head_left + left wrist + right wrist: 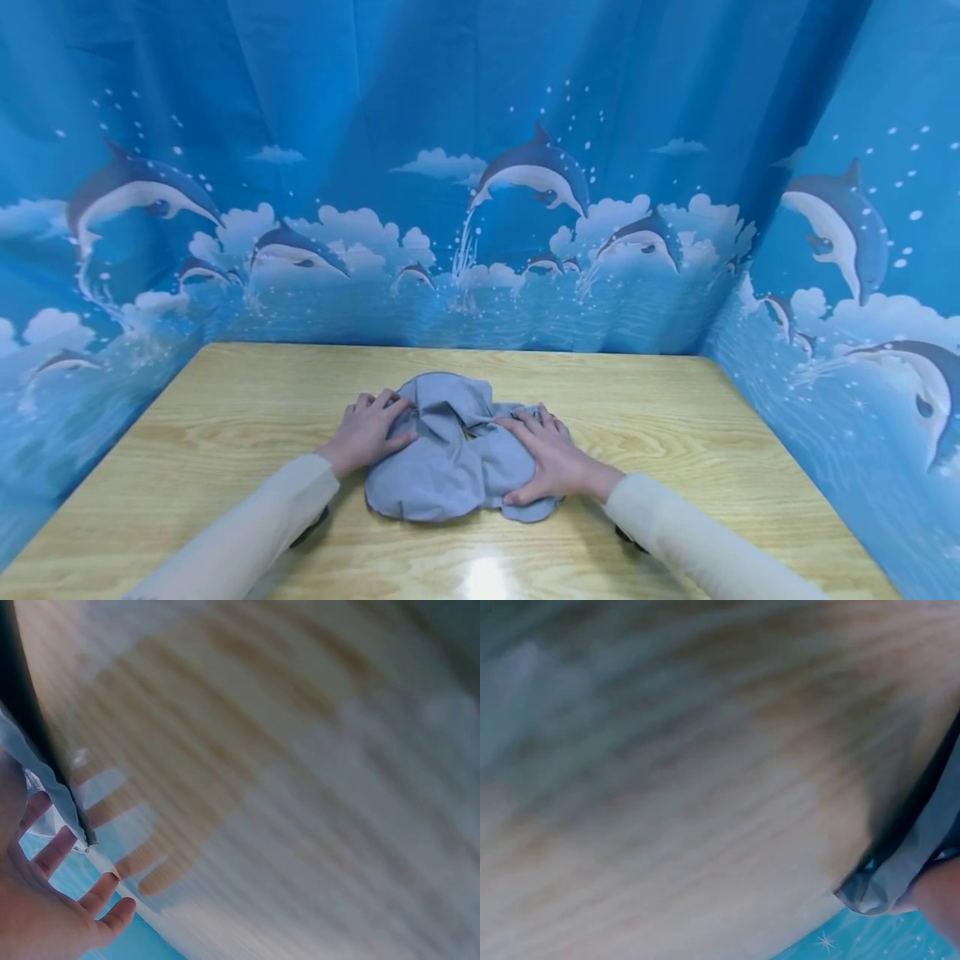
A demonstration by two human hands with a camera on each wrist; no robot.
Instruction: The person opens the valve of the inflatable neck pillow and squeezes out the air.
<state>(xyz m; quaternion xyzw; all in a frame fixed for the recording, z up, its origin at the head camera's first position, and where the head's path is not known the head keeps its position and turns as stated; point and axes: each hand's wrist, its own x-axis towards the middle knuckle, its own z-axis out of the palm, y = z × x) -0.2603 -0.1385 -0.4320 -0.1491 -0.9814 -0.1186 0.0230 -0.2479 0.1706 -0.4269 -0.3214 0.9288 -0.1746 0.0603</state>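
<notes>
A crumpled grey cloth piece with rounded, dark-trimmed edges lies on the wooden table, folded into loose creases. A small yellow patch shows in its central fold; what kind of article it is I cannot tell. My left hand rests on its left side, fingers spread. In the left wrist view, that hand's fingers are loosely extended by the cloth's edge. On the right part of the cloth lies my right hand, thumb and fingers spread apart. The right wrist view catches only the cloth's edge and a bit of skin.
The pale wood-grain table stretches out on all sides of the cloth. Blue curtains printed with dolphins and clouds stand behind the table and along both sides. A light glare falls on the near part of the tabletop.
</notes>
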